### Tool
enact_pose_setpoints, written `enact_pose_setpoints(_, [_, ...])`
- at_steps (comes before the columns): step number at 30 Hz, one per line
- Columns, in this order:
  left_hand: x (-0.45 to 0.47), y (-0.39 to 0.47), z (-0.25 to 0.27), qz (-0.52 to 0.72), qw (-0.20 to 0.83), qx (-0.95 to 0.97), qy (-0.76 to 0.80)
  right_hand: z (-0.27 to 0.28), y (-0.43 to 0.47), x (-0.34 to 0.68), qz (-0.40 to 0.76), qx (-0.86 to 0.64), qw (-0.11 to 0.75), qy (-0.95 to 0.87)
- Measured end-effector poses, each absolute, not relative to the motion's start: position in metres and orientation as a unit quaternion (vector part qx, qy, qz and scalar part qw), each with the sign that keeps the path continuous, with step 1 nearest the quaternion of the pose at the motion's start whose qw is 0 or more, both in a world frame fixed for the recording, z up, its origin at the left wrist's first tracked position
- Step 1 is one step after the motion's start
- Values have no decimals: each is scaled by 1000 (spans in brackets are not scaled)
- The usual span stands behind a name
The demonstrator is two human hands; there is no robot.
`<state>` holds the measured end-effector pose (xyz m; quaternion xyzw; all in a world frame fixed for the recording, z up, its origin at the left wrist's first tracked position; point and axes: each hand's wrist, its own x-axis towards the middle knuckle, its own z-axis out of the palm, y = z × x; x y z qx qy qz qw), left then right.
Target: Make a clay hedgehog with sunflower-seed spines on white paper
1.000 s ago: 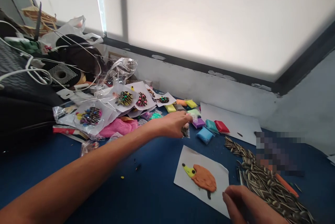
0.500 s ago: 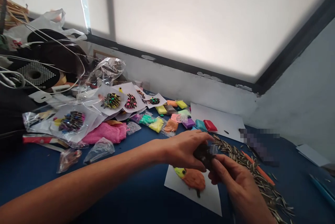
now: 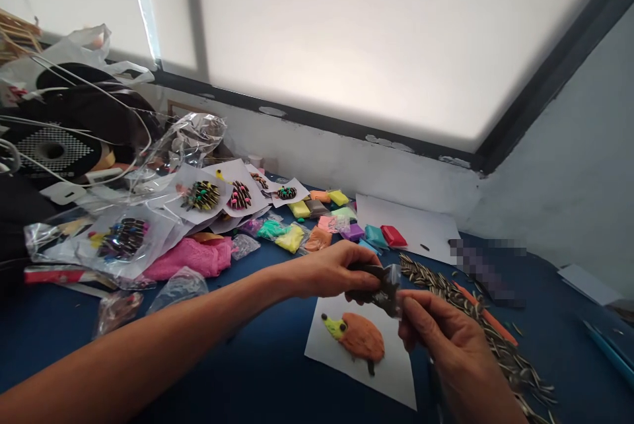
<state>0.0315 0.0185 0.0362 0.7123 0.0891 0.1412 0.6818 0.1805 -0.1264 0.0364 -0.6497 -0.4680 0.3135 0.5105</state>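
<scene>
Over the paper, my left hand (image 3: 339,269) grips a small clear bag of black modelling clay (image 3: 386,295) between thumb and fingers. At the bag's right edge, the thumb and forefinger of my right hand (image 3: 448,338) are pinched together; any small bit of clay between them is hidden. Under the hands lies a white sheet (image 3: 341,361) with a flat clay hedgehog (image 3: 364,338) on it. The hedgehog has an orange-brown body, a yellow-green head, a black eye and nose, and one black leg.
Sunflower seeds (image 3: 495,331) spread along the right, with an orange stick (image 3: 485,312) among them. Several bagged clay packets (image 3: 319,222) lie behind the hands. Finished seed hedgehogs (image 3: 201,196) on paper, a pink cloth (image 3: 193,259) and cables crowd the left.
My left hand has shifted left and turned, so the bag now lies flatter and more of it shows. The hedgehog's head has come into sight. The view has shifted slightly.
</scene>
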Motion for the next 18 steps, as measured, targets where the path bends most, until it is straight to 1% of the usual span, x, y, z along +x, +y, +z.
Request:
enact_pose_setpoints(8, [32,17,36,150,646,739,116,45,-127,180,295,-653,500,-487])
enact_pose_setpoints(14, [34,11,41,144,677,714,109,44,-128,177,293,-661,469,-508])
enact_pose_setpoints(18, [35,9,45,133,687,704,122,39,-127,179,288,-660,479,-502])
